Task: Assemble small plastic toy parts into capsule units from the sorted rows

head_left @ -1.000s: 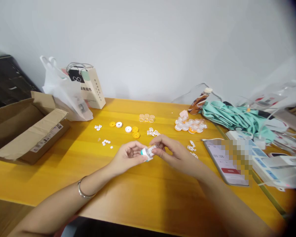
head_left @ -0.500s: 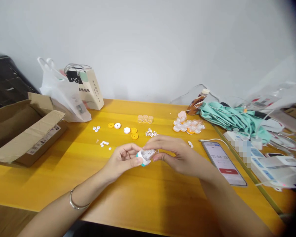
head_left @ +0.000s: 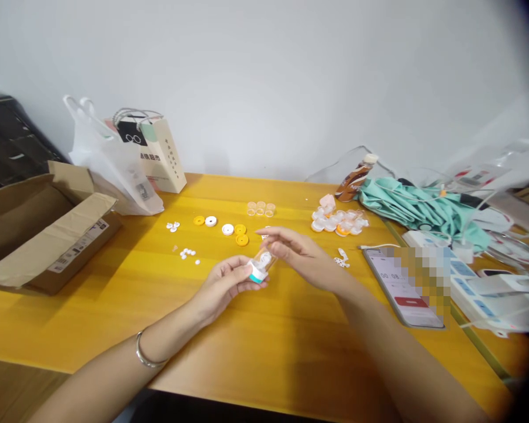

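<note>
My left hand (head_left: 231, 281) is closed around the base of a small container with a teal bottom and a white ring (head_left: 257, 272). Its clear cup (head_left: 261, 257) tilts up to the right, with a white piece visible inside. My right hand (head_left: 297, 252) arches over the cup's upper side, fingers stretched out; whether they touch it I cannot tell. Behind this hand, white lattice pieces (head_left: 265, 232) are mostly hidden. To its right lie a white lattice piece (head_left: 340, 262) and a white sliver (head_left: 343, 254).
Beyond my hands are clear cups (head_left: 260, 208), yellow rings (head_left: 241, 239), white rings (head_left: 227, 230) and small white discs (head_left: 187, 253). Clustered containers (head_left: 337, 221), a bottle (head_left: 356, 178) and a phone (head_left: 401, 288) stand or lie right; a cardboard box (head_left: 79, 249) is left.
A white lattice piece now lies on the table to the right, beside the sliver. The container is tipped more upright, its clear cup now visible. My right hand has shifted slightly up.
</note>
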